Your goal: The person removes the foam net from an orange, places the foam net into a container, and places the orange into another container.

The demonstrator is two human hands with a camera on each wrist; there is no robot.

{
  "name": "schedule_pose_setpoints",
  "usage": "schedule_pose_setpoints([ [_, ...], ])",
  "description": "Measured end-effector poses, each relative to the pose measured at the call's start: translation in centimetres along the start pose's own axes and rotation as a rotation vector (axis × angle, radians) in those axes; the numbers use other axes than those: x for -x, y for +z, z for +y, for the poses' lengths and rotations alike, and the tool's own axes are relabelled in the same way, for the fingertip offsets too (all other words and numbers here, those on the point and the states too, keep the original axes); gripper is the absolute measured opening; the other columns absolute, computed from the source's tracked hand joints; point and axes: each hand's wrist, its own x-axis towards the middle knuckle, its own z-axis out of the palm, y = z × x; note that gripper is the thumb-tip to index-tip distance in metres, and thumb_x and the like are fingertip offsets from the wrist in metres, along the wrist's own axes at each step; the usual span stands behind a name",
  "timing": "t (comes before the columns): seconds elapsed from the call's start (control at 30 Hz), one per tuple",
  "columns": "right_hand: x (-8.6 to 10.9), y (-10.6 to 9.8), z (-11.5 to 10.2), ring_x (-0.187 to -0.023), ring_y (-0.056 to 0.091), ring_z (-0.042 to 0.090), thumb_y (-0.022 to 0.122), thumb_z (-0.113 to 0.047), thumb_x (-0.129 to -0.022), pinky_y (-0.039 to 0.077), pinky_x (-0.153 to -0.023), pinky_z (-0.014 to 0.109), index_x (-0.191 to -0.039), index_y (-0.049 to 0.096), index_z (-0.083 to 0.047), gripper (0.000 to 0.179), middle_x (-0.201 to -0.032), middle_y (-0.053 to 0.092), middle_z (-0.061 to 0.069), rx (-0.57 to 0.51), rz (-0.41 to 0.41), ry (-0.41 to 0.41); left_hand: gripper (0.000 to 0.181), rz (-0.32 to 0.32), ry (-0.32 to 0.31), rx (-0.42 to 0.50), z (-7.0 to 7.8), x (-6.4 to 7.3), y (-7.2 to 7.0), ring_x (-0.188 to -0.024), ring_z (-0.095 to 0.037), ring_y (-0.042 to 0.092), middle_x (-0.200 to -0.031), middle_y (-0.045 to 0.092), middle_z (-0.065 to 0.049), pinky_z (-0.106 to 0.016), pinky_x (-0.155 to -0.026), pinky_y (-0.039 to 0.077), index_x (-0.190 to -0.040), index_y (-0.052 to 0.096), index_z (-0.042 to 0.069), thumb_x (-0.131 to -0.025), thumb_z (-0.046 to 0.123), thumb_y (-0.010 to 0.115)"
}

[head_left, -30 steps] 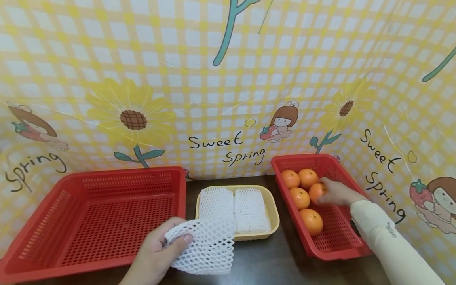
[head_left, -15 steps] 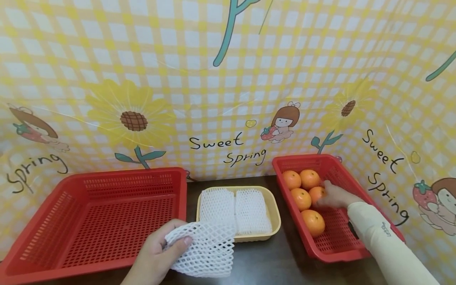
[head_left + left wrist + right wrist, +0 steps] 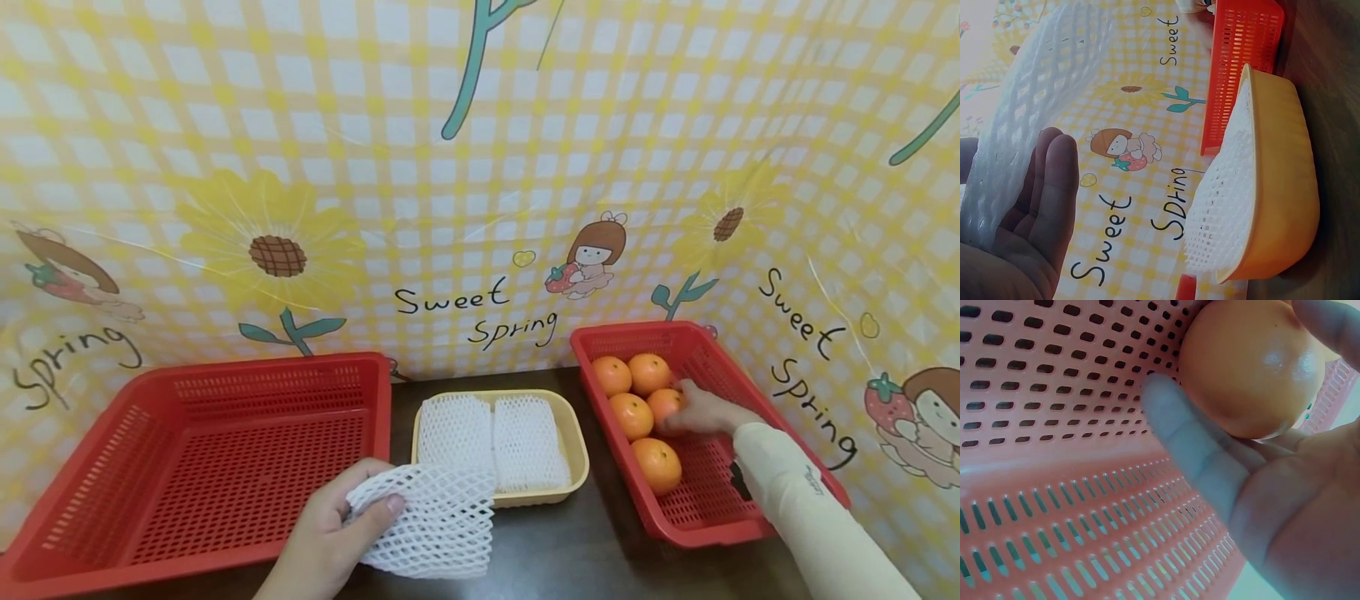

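My left hand (image 3: 333,525) pinches a white foam fruit net (image 3: 431,521) between thumb and fingers, in front of the yellow basket. In the left wrist view the foam net (image 3: 1041,81) stretches up from the hand. Over in the right red basket (image 3: 712,533), my right hand (image 3: 708,412) holds an orange (image 3: 664,407) that sits among several others. The right wrist view shows that orange (image 3: 1250,369) between the thumb (image 3: 1335,328) and the fingers, one finger standing a little off the fruit. Its far side is hidden.
A yellow basket (image 3: 579,454) in the middle bears two stacks of white foam nets (image 3: 528,442). To the left stands a wide red basket (image 3: 378,417) with slotted walls. Yellow checked cloth (image 3: 450,208) rises behind the dark table (image 3: 555,550).
Both hands keep nearly the same places. The right hand shifts slightly at the orange, its fingers moving a little around it. The foam net stays in the left hand.
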Motion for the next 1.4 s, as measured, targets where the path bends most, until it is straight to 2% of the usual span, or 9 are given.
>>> schedule_pose_setpoints([
  [0.27,0.2,0.1,0.2,-0.091,0.056,0.037,0.074,-0.029,-0.09,0.054,-0.068,0.048,-0.15,0.004,0.012,0.101,-0.127,0.041,0.037,-0.112,-0.042,0.061,0.012,0.013,-0.008,-0.004,0.0,0.1,0.4,-0.083,-0.023,0.07,-0.1,0.07,-0.016,-0.039,-0.069,0.059,-0.112,0.06,0.0,-0.101,0.003,0.058],
  [0.5,1.4,-0.2,-0.7,-0.121,0.046,0.052,0.075,-0.032,-0.09,0.04,-0.097,0.067,-0.152,0.011,0.014,0.101,-0.142,0.036,0.04,-0.003,0.049,-0.041,0.019,-0.042,-0.07,0.041,0.1,-0.1,0.6,-0.086,-0.025,0.07,-0.103,0.068,-0.02,-0.04,-0.071,0.059,-0.119,0.057,-0.002,-0.102,0.006,0.058],
  [0.6,2.6,-0.7,-2.6,-0.128,0.041,0.055,0.071,-0.036,-0.093,0.034,-0.101,0.07,-0.152,0.018,0.013,0.093,-0.144,0.038,0.04,0.093,0.135,-0.081,0.032,-0.096,-0.165,0.083,0.1,-0.3,0.7,-0.095,-0.028,0.069,-0.113,0.064,-0.023,-0.039,-0.078,0.058,-0.129,0.05,-0.001,-0.102,0.011,0.061],
  [0.7,4.7,-0.8,-6.0,-0.128,0.045,0.051,0.067,-0.038,-0.096,0.037,-0.101,0.068,-0.153,0.024,0.008,0.085,-0.146,0.04,0.036,0.114,0.225,-0.143,0.044,-0.136,-0.23,0.009,-0.1,-0.4,1.0,-0.104,-0.029,0.065,-0.123,0.06,-0.018,-0.034,-0.088,0.053,-0.137,0.046,0.006,-0.1,0.018,0.066],
  [0.87,10.2,2.0,-13.3,-0.109,0.064,0.029,0.069,-0.032,-0.098,0.054,-0.088,0.048,-0.146,0.047,-0.01,0.057,-0.135,0.057,0.015,-0.069,0.268,-0.419,0.047,-0.238,-0.205,-0.215,-0.1,-0.9,1.6,-0.102,-0.022,0.061,-0.114,0.063,-0.007,-0.039,-0.091,0.045,-0.139,0.047,0.02,-0.098,0.026,0.069],
  [1.0,13.5,6.7,-17.6,-0.108,0.064,0.019,0.068,-0.023,-0.099,0.054,-0.087,0.037,-0.123,0.059,-0.019,0.025,-0.128,0.063,0.002,-0.139,0.141,-0.825,0.052,-0.333,-0.15,-0.256,0.2,-1.5,2.4,-0.097,-0.017,0.063,-0.108,0.065,-0.001,-0.041,-0.088,0.046,-0.142,0.043,0.028,-0.097,0.029,0.069],
  [1.07,14.2,9.2,-18.8,-0.111,0.061,0.013,0.066,-0.022,-0.1,0.051,-0.092,0.033,-0.118,0.058,-0.022,0.019,-0.127,0.062,-0.005,-0.15,0.042,-0.956,0.057,-0.377,-0.131,-0.243,0.3,-1.8,2.9,-0.096,-0.017,0.066,-0.108,0.068,0.0,-0.037,-0.087,0.049,-0.144,0.041,0.03,-0.096,0.028,0.071],
  [1.23,13.9,13.0,-19.9,-0.108,0.054,0.004,0.061,-0.026,-0.103,0.045,-0.094,0.026,-0.117,0.052,-0.026,0.017,-0.114,0.058,-0.013,-0.218,-0.164,-0.986,0.061,-0.402,-0.074,-0.312,0.6,-2.5,3.7,-0.096,-0.015,0.066,-0.109,0.07,0.003,-0.035,-0.082,0.051,-0.147,0.038,0.033,-0.096,0.03,0.072],
  [1.4,13.1,14.3,-19.5,-0.105,0.053,0.002,0.058,-0.016,-0.103,0.045,-0.094,0.024,-0.117,0.055,-0.021,0.015,-0.111,0.061,-0.009,-0.227,-0.172,-1.061,0.064,-0.395,-0.039,-0.374,0.7,-2.7,3.8,-0.093,-0.012,0.065,-0.105,0.069,0.002,-0.037,-0.081,0.051,-0.149,0.037,0.032,-0.095,0.031,0.072],
])
